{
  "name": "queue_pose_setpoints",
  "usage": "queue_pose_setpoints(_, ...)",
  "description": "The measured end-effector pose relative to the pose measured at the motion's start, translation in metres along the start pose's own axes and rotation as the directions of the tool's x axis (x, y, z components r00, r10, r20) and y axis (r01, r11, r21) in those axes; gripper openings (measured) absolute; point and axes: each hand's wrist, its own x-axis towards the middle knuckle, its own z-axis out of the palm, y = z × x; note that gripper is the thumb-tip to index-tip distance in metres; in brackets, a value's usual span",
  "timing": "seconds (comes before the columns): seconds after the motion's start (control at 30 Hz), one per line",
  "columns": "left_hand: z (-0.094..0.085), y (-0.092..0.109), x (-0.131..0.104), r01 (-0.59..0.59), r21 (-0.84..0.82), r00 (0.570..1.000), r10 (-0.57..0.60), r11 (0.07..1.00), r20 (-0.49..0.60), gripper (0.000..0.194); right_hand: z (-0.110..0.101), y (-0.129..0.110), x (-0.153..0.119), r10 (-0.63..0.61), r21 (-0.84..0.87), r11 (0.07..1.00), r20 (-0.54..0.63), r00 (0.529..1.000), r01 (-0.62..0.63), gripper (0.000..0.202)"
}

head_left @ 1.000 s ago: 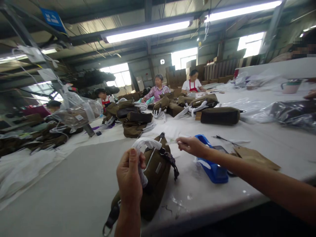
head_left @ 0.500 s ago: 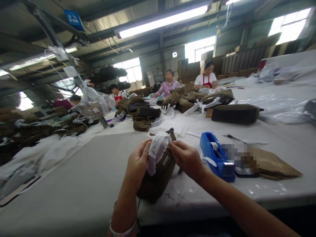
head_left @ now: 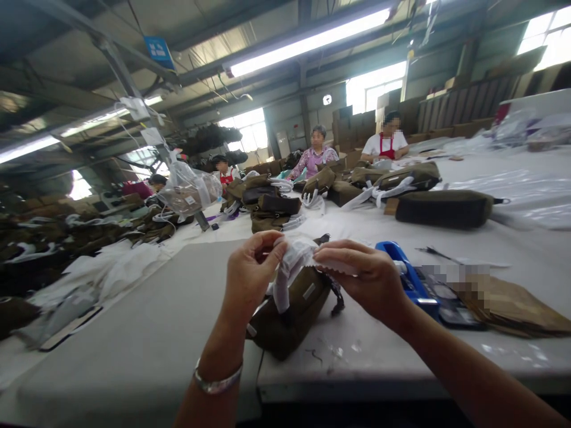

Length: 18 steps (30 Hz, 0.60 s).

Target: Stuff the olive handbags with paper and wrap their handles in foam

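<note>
An olive-green bag [head_left: 289, 321] with a small pale label lies on the table in front of me. White tissue wrapping [head_left: 297, 255] is bunched over its upper part, around what looks like a strap or handle. My left hand [head_left: 254, 267] pinches the left side of the wrapping between thumb and fingers. From the right, my right hand [head_left: 368, 273] holds a strip of tape with a jagged edge against the wrapping. The blue tape dispenser [head_left: 413, 282] stands just beyond my right hand, partly hidden by it.
Brown paper sheets [head_left: 513, 303] lie at the right beside a dark flat object. More olive bags [head_left: 276, 208] with white-wrapped straps are piled farther back. A metal post [head_left: 203, 221] rises at left. Several people sit across the table.
My right hand has turned and now holds a strip of tape at the wrapping. The bag looks turned, with a dark strap end showing at its right. The view has shifted slightly left.
</note>
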Motion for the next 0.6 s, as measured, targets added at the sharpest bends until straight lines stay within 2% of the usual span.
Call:
queue_pose_setpoints(0.1, 0.002, 0.008, -0.002, -0.016, 0.012, 0.999, 0.016, 1.000, 0.028, 0.022, 0.005, -0.002, 0.015, 0.164, 0.298, 0.939, 0.042, 0.986, -0.169, 0.016)
queue_pose_setpoints(0.2, 0.001, 0.014, -0.004, -0.080, 0.113, 0.996, 0.084, 0.990, -0.031, 0.020, 0.011, -0.002, 0.024, 0.270, 0.485, 0.822, 0.131, 0.954, -0.299, 0.012)
queue_pose_setpoints(0.23, 0.001, 0.015, -0.004, -0.097, 0.145, 0.993, 0.106, 0.985, -0.058, 0.020, 0.012, -0.003, 0.026, 0.280, 0.500, 0.808, 0.140, 0.950, -0.312, 0.011)
queue_pose_setpoints(0.3, 0.001, 0.017, -0.003, -0.114, 0.171, 0.987, 0.132, 0.979, -0.093, 0.021, 0.013, -0.004, 0.029, 0.246, 0.469, 0.840, 0.121, 0.962, -0.274, 0.010)
queue_pose_setpoints(0.43, 0.002, 0.017, -0.001, -0.116, 0.122, 0.981, 0.132, 0.986, -0.139, 0.022, 0.012, -0.008, 0.034, 0.136, 0.244, 0.957, 0.087, 0.987, -0.154, 0.013)
queue_pose_setpoints(0.5, 0.002, 0.016, 0.000, -0.104, 0.056, 0.984, 0.111, 0.993, -0.141, 0.022, 0.013, -0.010, 0.036, 0.184, 0.221, 0.954, 0.100, 0.978, -0.203, 0.015)
queue_pose_setpoints(0.6, 0.002, 0.015, 0.001, -0.093, -0.040, 0.989, 0.088, 0.995, -0.119, 0.020, 0.018, -0.011, 0.038, 0.290, 0.307, 0.893, 0.162, 0.943, -0.328, 0.015)
